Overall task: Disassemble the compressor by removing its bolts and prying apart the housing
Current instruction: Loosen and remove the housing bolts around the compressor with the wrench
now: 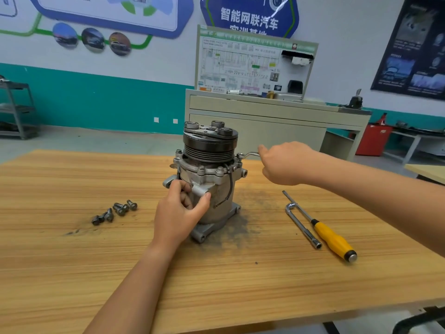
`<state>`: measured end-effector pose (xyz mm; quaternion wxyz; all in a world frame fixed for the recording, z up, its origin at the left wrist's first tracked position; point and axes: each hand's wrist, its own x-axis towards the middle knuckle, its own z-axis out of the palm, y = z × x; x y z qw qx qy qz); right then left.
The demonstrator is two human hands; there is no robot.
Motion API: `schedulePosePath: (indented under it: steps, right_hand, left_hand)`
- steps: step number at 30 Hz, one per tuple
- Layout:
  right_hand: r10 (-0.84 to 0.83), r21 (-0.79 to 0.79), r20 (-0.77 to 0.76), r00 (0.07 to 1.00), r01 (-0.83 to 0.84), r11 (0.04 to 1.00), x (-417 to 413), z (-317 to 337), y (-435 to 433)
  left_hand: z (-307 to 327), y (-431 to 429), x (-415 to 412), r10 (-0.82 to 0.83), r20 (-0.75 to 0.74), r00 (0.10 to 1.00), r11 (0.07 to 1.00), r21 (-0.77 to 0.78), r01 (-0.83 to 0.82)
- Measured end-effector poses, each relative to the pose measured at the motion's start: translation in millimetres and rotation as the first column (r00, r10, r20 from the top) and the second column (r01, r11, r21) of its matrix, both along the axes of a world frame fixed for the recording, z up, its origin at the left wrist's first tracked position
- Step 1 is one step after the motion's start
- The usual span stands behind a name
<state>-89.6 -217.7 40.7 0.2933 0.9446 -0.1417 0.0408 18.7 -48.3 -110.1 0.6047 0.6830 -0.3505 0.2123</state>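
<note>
Compressor (216, 186), cast metal and judged heavy, stiff and greasy, is stood upright at the middle of the bench (72, 261) and steadied by the left hand (179, 210) gripping a lug (201, 190) at 7 o'clock, while a wrench (250, 154) set on a flange bolt (240, 155) at 2 o'clock is apparently clenched in the right hand (284, 165).

tabletop (72, 261): light wood grain | centre: compressor (209, 150) upright on its base | around base: dark grime (250, 201) | left: loose bolts (115, 212) clustered | right: L-shaped socket wrench (303, 225) touching yellow-handled screwdriver (333, 239)
</note>
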Motion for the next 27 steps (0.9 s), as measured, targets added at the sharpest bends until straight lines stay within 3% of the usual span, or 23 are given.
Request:
schedulePosePath:
  steps: [8,13,16,19,22,24,27]
  right_hand:
    - [-0.005,-0.013,0.131,0.991,0.007,1.000,35,-6,-28]
    - [0.221,-0.089,0.261,0.940,-0.205,0.975,75,-19,-45]
    - [0.273,-0.093,0.296,0.915,-0.257,0.962,81,-16,-51]
    - [0.130,0.130,0.577,0.806,-0.248,0.960,68,-4,-50]
    - [-0.111,0.441,0.754,0.647,-0.374,0.816,40,8,-37]
    - [-0.163,0.545,0.674,0.721,-0.336,0.768,17,11,-27]
    - [-0.135,0.563,0.358,0.924,-0.098,0.821,-8,4,-11]
  left_hand:
    - [-2,-1,4,-0.007,-0.002,1.000,1.000,0.004,0.007]
    - [-2,0,5,-0.025,-0.011,1.000,1.000,-0.002,0.025]
    - [-2,0,5,-0.013,-0.033,0.999,1.000,0.003,0.014]
    - [-3,0,5,-0.017,-0.035,0.999,1.000,0.005,0.017]
    - [-2,-1,5,-0.011,-0.042,0.999,1.000,0.007,0.012]
    - [-1,-1,3,-0.013,-0.048,0.999,1.000,0.005,0.013]
    - [1,0,0,-0.019,-0.053,0.998,1.000,0.006,0.019]
